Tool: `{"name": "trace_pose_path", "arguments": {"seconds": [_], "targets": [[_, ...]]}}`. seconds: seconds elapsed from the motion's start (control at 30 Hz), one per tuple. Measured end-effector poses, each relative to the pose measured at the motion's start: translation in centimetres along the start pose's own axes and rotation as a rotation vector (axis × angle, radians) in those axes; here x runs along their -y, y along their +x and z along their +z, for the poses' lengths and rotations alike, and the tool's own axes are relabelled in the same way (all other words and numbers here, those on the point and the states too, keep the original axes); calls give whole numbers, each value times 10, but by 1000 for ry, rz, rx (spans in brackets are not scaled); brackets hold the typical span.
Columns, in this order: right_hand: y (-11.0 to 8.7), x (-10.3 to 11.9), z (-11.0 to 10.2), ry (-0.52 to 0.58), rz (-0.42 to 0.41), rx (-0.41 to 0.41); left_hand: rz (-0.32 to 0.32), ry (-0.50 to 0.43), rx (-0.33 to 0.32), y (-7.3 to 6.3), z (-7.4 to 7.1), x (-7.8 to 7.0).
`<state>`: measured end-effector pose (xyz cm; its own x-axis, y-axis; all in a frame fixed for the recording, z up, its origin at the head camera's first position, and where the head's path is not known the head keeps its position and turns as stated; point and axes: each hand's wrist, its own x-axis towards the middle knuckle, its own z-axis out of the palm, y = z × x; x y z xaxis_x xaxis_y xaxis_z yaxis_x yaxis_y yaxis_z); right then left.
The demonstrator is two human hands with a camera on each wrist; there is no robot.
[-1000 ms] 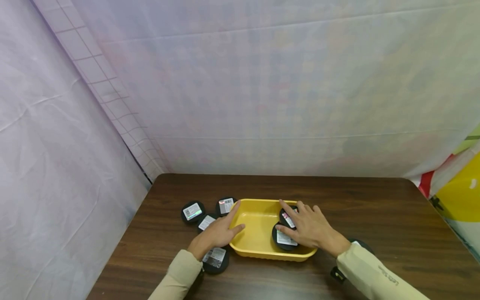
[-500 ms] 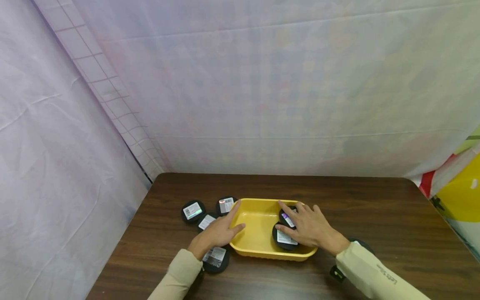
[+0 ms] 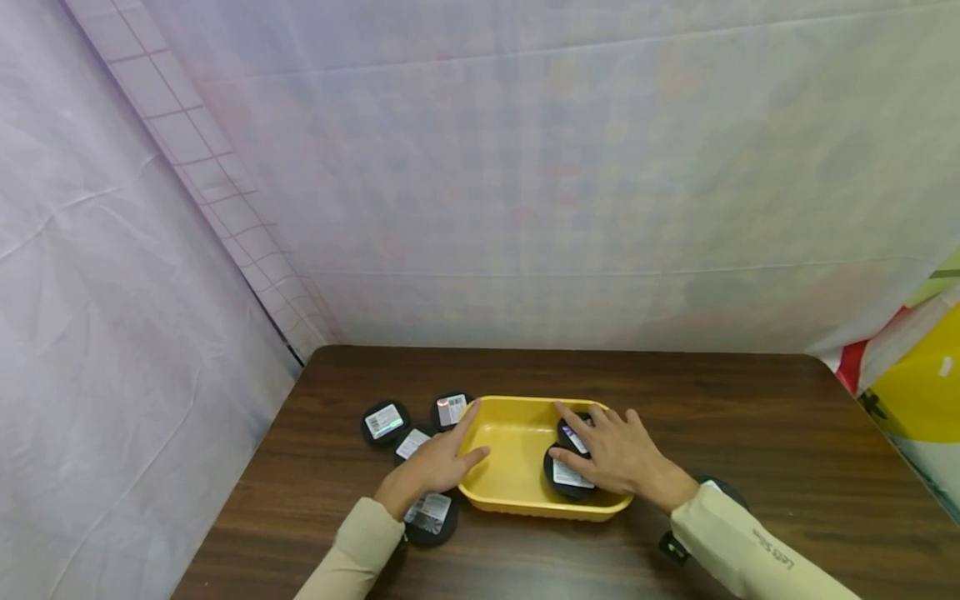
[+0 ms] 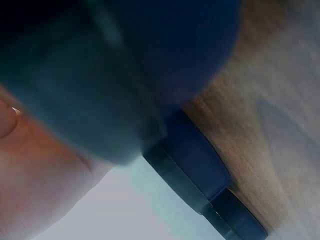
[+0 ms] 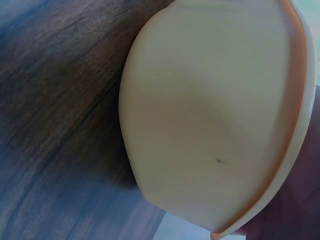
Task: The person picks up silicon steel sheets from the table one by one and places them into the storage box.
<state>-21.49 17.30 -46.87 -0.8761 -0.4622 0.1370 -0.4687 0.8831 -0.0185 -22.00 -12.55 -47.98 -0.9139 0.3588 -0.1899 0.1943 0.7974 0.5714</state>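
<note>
The left hand (image 3: 433,467) lies at the left side of a yellow plastic tray (image 3: 513,458), index finger stretched along the rim and thumb reaching over the inside; it grasps nothing that shows, though its other fingers are hidden in the head view. The right hand (image 3: 622,454) is unclenched and spread over the tray's right end, index finger and thumb extended above two round black containers, with no grip on either to be seen; whether it touches them is hard to tell. Both sit in the right part of the tray: the nearer container (image 3: 557,477) bears a white label, and the farther container (image 3: 574,438), partly covered by the fingers, shows a label with purple. Left of the tray, more black labelled containers stand on the dark wood-grain desk (image 3: 540,558): a far-left container (image 3: 385,422), a back container (image 3: 452,411) just beside the rim, a middle container (image 3: 412,442) partly behind the left hand, and a front container (image 3: 431,521) near the left cuff. Another dark round object (image 3: 726,487) shows partly behind the right sleeve (image 3: 750,542). Beyond the desk hangs a pale, faintly checked cloth (image 3: 525,208).
</note>
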Motion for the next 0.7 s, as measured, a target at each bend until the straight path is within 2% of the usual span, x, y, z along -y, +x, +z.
{"name": "trace_pose_path", "arguments": {"seconds": [0.23,0.7], "targets": [[0,0,0,-55,-8,-9,-10,2,4,0,1,0],[2,1,3,-141,-28,-97,-17,-5,5,1,1,-1]]}}
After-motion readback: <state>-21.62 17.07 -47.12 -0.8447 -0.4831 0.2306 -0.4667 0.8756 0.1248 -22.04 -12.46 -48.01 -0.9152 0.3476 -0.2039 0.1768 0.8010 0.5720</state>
